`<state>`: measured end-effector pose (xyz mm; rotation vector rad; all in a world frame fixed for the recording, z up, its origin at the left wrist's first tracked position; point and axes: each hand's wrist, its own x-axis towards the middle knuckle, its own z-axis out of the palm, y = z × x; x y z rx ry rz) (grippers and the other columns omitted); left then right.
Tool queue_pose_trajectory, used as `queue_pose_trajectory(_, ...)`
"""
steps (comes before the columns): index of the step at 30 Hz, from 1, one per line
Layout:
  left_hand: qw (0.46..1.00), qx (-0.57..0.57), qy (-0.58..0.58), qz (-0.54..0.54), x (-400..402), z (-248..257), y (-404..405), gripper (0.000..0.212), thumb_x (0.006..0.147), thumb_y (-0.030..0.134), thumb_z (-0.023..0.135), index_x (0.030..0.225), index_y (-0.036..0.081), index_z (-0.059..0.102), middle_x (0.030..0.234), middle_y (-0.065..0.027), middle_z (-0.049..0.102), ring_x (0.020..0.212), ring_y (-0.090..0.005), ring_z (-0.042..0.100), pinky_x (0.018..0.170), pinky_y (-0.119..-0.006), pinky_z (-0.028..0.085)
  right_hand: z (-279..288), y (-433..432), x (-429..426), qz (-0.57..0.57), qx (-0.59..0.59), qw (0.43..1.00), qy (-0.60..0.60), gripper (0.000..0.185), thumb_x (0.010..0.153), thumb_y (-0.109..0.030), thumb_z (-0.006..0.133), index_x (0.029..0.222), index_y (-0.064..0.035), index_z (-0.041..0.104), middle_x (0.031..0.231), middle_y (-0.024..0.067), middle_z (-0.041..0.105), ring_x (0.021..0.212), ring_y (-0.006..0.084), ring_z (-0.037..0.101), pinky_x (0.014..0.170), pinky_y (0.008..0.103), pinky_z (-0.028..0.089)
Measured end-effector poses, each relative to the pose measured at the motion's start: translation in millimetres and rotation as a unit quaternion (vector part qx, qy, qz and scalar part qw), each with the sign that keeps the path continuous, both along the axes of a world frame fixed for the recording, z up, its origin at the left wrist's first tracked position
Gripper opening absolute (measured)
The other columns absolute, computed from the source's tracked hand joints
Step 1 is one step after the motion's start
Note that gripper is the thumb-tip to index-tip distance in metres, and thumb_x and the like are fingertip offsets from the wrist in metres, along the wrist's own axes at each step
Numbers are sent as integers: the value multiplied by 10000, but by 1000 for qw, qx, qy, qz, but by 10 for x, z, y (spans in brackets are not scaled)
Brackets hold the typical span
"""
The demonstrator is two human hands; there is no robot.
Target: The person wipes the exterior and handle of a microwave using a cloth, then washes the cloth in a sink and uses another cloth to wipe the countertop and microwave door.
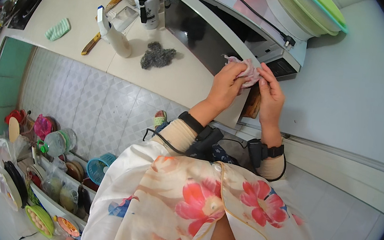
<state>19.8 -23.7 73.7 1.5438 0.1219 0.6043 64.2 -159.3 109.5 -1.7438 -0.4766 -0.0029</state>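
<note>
A microwave oven (196, 23) stands on the counter with its dark-glass door partly open. My left hand (225, 84) grips a crumpled pink-and-white cloth (250, 73) against the end of the door's pale frame. On the other side of that corner is my right hand (270, 97), its fingertips at the door edge and beside the cloth. Whether those fingertips also pinch the cloth, I cannot tell. The oven's control panel (283, 64) shows just beyond my right fingers. Part of the door's corner is hidden behind the cloth and fingers.
On the counter (125, 79) are a white spray bottle (117, 40), a steel-wool scourer (157, 56), a wooden-handled knife (91, 43), a green sponge cloth (58, 29) and a lidded flask (146, 6). Plastic basins (295, 14) and a plugged cord (262, 17) lie atop the microwave.
</note>
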Motion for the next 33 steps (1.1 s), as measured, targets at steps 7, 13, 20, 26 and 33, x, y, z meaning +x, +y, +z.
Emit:
queue_pose_trajectory(7, 983, -115, 139, -24, 127, -780, 222, 151, 868, -56, 596, 984, 31, 556, 904, -64, 613, 844, -135, 611, 726, -264, 517, 11, 7, 2, -14, -35, 999, -32, 219, 946, -63, 559, 1127, -60, 682, 1291, 75, 610, 1076, 144, 540, 941, 260, 427)
queue_pose_trajectory(13, 969, -173, 173, -34, 15, -948, 338, 147, 913, -59, 546, 1041, 10, 523, 979, -76, 629, 905, -136, 627, 749, -263, 528, 29, 22, -110, -19, -66, 997, -45, 233, 932, -76, 585, 1152, -63, 659, 1299, 68, 599, 1073, 147, 541, 899, 248, 441)
queue_pose_trajectory(20, 977, -163, 133, 38, -268, -672, 644, 138, 925, 1, 556, 1059, 23, 528, 956, -51, 635, 836, -102, 587, 722, -247, 489, 4, 24, -214, -12, 29, 998, 59, 326, 935, -124, 606, 1254, -58, 591, 1283, 77, 602, 1105, 132, 530, 892, 262, 455)
queue_pose_trajectory(26, 979, -136, 145, 44, -597, -644, 755, 118, 932, 23, 556, 1047, 18, 529, 925, -42, 617, 812, -91, 562, 724, -249, 475, -108, 101, -143, -76, 59, 994, 48, 596, 875, -212, 705, 1382, -35, 447, 1351, 132, 525, 1168, 205, 513, 911, 310, 468)
queue_pose_trajectory(33, 969, -148, 190, 47, -912, -684, 759, 146, 934, 72, 584, 1072, 35, 553, 972, -21, 615, 872, -83, 563, 775, -249, 467, -582, 40, -182, -183, -52, 974, 121, 578, 803, -228, 772, 1258, 3, 500, 1172, 138, 598, 1013, 214, 580, 826, 344, 495)
